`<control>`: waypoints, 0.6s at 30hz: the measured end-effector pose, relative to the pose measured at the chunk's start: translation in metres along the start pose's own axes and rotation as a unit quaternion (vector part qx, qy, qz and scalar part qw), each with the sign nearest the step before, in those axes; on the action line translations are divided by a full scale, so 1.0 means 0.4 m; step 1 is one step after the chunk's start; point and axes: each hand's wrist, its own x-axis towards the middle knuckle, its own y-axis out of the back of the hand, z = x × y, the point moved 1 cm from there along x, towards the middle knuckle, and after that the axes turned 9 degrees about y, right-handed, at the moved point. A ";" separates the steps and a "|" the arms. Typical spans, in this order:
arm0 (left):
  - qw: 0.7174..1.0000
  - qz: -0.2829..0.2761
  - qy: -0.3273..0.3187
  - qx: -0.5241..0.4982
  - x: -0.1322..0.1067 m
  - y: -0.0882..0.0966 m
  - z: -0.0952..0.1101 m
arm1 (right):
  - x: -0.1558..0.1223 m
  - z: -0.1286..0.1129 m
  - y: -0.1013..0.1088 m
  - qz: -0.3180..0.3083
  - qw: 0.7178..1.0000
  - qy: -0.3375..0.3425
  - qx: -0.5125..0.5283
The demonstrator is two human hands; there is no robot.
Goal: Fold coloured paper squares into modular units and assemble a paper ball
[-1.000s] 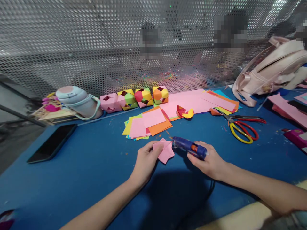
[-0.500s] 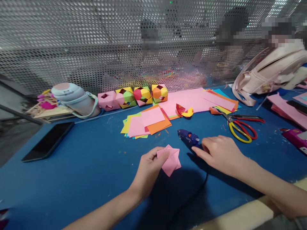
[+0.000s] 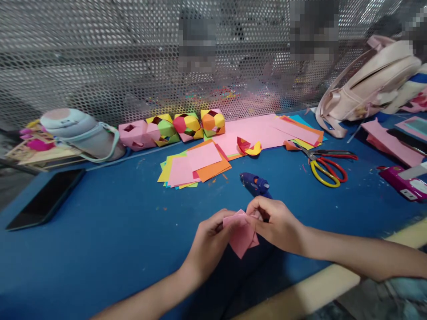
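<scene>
- Holding the folded pink paper (image 3: pixel 240 238) between both hands, over the near middle of the blue table (image 3: pixel 116 240).
- Left hand (image 3: pixel 210 244): closed in a pinch on the paper's left side, thumb across the front face, fingers behind it.
- Right hand (image 3: pixel 280 226): thumb and fingertips drawn together on the paper's upper right edge; the fingertips are partly hidden, so their exact grip cannot be told.
- Condition of the paper: several layers, pointed corners, one corner directed down towards the near side.
- Glue gun (image 3: pixel 255 183): dark blue, lying on the table just beyond the right hand, nozzle towards the left.
- Stack of coloured squares (image 3: pixel 204 158): beyond the left hand, spread unevenly, pink and orange uppermost.
- Red and yellow folded piece (image 3: pixel 248 146): at the front edge of a large pink sheet (image 3: pixel 256 129).
- Scissors (image 3: pixel 328 171): to the right of the glue gun, well apart from it, one pair of handles yellow and red.
- Four folded paper shapes (image 3: pixel 187 126): in a row before the perforated metal screen (image 3: pixel 116 66).
</scene>
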 end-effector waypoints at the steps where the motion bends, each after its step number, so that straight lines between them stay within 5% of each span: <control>1: 1.000 0.001 0.008 -0.005 0.002 0.001 -0.002 | -0.002 0.003 -0.001 0.003 1.000 -0.002 0.007; 9: 1.000 0.017 0.000 0.010 0.007 0.005 0.003 | -0.004 0.006 -0.011 0.007 0.998 -0.044 0.054; 18: 0.997 -0.018 0.035 -0.062 0.010 0.005 -0.010 | -0.003 0.000 0.003 -0.005 0.987 0.153 -0.052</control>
